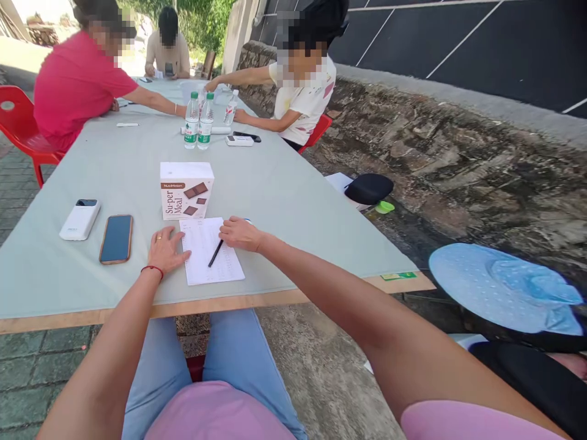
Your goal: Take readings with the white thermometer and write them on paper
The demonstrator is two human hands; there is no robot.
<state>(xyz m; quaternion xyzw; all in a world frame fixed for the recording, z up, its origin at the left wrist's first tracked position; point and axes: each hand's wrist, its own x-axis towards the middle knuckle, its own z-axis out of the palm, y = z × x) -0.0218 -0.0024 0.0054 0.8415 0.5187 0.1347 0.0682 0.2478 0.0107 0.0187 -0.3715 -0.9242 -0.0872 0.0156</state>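
Note:
A white sheet of paper (212,269) with faint writing lies near the table's front edge. My left hand (166,252) rests flat at its left side, fingers spread, the fingertips over the paper's edge. Closed over the sheet's upper right is my right hand (241,234), gripping a black pen (215,253) that slants down to the left toward the paper. A small bluish thing partly shows behind the right hand; I cannot make out what it is. Just beyond the paper stands a white and brown box (186,190) marked "Su-per Meal".
Left of my left hand lie a phone (116,239) and a white power bank (81,220). Farther off stand water bottles (205,125), with another white device (239,140) beside them. Three people sit around the table's far part. A blue hat (486,284) is at the right.

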